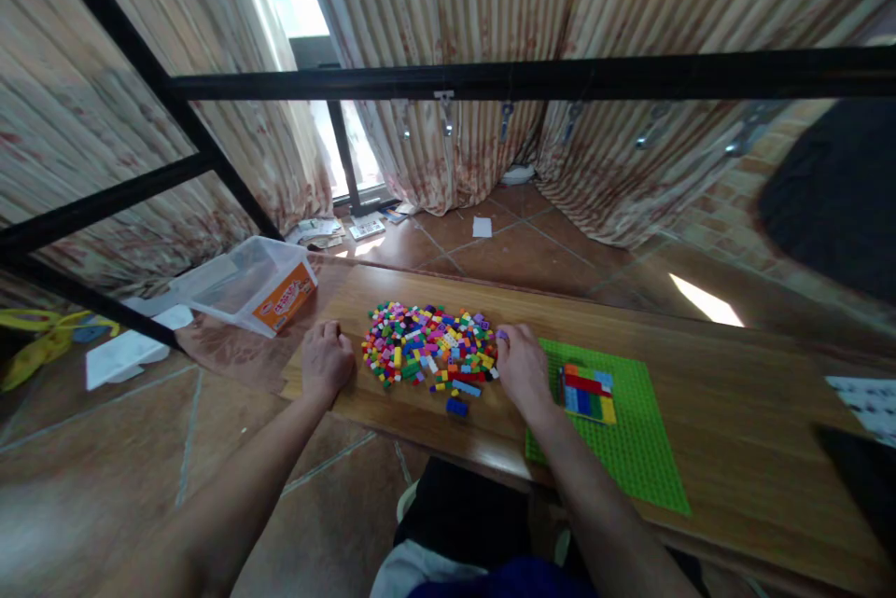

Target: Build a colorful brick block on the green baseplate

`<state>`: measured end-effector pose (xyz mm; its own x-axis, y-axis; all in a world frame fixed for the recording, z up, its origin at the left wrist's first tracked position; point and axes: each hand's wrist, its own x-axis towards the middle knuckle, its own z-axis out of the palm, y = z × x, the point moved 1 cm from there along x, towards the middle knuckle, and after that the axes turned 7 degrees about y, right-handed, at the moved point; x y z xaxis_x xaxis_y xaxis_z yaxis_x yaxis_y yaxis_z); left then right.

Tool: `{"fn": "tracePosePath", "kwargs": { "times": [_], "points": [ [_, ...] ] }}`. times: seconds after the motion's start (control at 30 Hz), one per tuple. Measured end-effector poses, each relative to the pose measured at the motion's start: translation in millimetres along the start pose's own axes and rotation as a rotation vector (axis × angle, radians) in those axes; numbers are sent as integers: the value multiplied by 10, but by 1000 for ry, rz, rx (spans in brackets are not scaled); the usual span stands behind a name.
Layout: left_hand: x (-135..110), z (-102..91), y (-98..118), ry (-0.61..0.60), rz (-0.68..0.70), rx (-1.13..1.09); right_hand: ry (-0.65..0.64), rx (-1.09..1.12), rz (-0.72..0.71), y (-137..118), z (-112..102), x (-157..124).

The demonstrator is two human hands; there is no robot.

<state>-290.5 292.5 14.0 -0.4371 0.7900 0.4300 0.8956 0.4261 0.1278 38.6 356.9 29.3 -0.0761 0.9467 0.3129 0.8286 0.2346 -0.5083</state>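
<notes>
A heap of small multicoloured toy bricks [427, 346] lies on the wooden table. My left hand [326, 360] rests closed on the tabletop, left of the heap; no brick shows in its curled fingers. At the heap's right edge, my right hand [524, 367] is pinched, with a small purple brick [502, 335] showing at its fingertips. Under my right forearm lies a green baseplate [648, 430], bearing a block of rows in red, blue, green, yellow and orange bricks [588, 393]. A dark blue brick [457, 407] and a light blue brick [466, 388] lie on the near side of the heap.
A clear plastic box [238, 285] with an orange label stands left of the table [728, 393]. Black metal bars [490, 80] cross in front of long curtains. Papers [482, 227] lie on the tiled floor. A dark object [858, 477] is at the table's right end.
</notes>
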Motion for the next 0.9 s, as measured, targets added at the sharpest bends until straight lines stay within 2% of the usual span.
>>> {"fn": "tracePosePath", "kwargs": {
  "times": [0.13, 0.23, 0.47, 0.67, 0.77, 0.9],
  "points": [
    [14, -3, -4, -18, 3, 10, 44, 141, -4, -28, -192, -282],
    [23, -5, -9, -18, 12, 27, 81, 387, 79, 56, -359, -539],
    [42, 6, -18, -31, 22, 50, 152, 537, 393, 589, -758, -957],
    [46, -13, -12, -49, 3, 46, 308, 651, 585, 1099, -914, -964],
    [53, -30, -1, -62, -8, 43, 405, 726, 675, 1190, -931, -877],
    [67, -33, 4, -73, -7, 35, 397, 865, 728, 1195, -872, -748]
  ]
}}
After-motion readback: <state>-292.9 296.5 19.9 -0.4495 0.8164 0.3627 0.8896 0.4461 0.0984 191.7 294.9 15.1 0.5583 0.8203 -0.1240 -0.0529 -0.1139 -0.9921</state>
